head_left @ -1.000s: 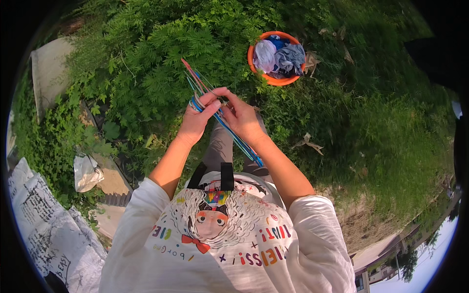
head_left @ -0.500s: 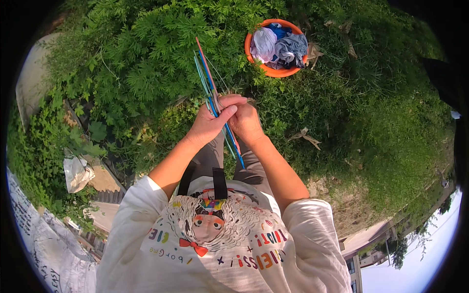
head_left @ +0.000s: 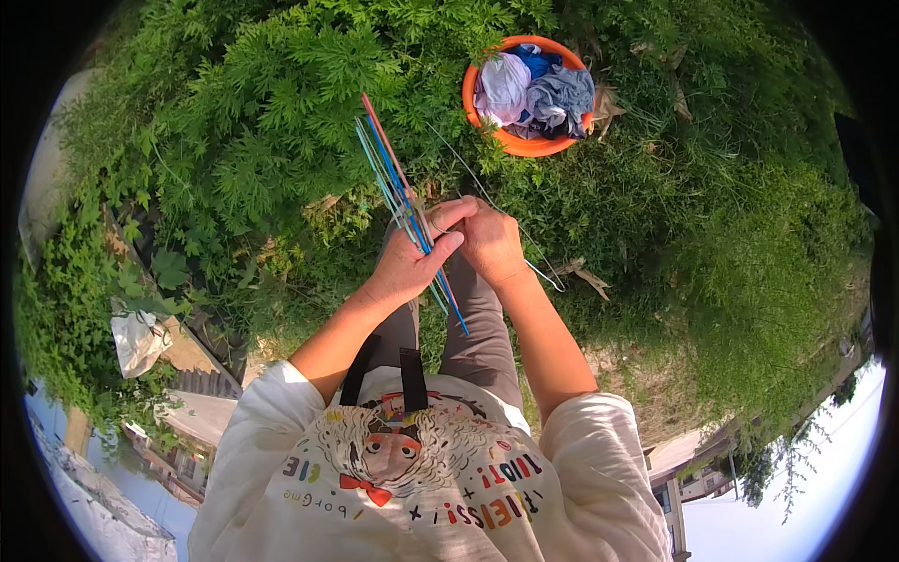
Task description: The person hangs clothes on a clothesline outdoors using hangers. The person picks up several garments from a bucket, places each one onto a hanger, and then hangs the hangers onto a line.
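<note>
A bundle of thin clothes hangers, pink, blue and pale green, is seen edge-on in front of me. My left hand is closed round the bundle near its middle, and the lower ends stick out over my leg. Close against it, my right hand is closed on a single thin pale hanger, whose slim frame shows on both sides of the fist. The hooks are mostly hidden by my fingers. Beyond my hands, an orange basin holds crumpled clothes in white, grey and blue.
Dense green plants spread around my legs and the basin. Dry leaves lie right of my hands. At left are a crumpled white bag and a ridged slab edge.
One pale hanger now stands apart from the bundle, at my right hand. Both hands have come slightly nearer to my body, and the bundle has shifted with them.
</note>
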Available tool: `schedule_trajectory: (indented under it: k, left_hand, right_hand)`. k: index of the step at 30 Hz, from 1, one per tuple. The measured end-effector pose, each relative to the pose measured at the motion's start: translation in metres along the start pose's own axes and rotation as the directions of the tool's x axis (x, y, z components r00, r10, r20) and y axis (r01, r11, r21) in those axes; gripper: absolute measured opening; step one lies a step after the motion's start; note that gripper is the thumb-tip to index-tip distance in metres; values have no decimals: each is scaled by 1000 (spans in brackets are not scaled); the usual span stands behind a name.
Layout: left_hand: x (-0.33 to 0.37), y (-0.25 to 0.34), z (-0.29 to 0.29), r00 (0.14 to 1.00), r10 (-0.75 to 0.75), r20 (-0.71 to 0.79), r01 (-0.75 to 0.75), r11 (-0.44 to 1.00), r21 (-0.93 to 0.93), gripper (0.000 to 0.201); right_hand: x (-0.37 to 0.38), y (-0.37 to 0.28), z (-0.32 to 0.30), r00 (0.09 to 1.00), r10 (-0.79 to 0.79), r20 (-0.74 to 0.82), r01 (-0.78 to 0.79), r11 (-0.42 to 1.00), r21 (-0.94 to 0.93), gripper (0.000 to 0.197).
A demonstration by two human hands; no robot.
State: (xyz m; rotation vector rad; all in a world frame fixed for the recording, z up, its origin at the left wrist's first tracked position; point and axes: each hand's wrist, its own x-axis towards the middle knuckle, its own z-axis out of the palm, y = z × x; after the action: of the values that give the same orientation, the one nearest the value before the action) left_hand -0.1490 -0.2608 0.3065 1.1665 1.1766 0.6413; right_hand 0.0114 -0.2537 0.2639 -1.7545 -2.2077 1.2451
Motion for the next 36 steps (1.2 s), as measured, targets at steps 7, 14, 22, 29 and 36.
schedule_trajectory:
  k: [7, 14, 22, 29, 36]
  left_hand:
    - [29, -19, 18, 997, -67, -50, 53, 970, -235, 35]
    - [53, -46, 17, 998, 57, -35, -57, 998, -7, 36]
    - [69, -55, 22, 995, 8, -102, -12, 999, -40, 27]
    - [73, -57, 18, 980, -197, 13, 196, 960, -199, 13]
    - [65, -62, 5, 964, -258, -60, 249, 959, -134, 15]
  right_hand:
    - [31, 30, 0, 998, 66, -18, -66, 998, 7, 14]
    - [53, 49, 18, 993, 86, -84, -70, 981, 181, 18]
    - [73, 67, 28, 934, 249, -256, -226, 967, 115, 21]
    - [73, 66, 44, 995, -57, -85, 81, 948, 307, 21]
    - [104, 121, 13, 903, 4, 429, -402, 354, 844, 37]
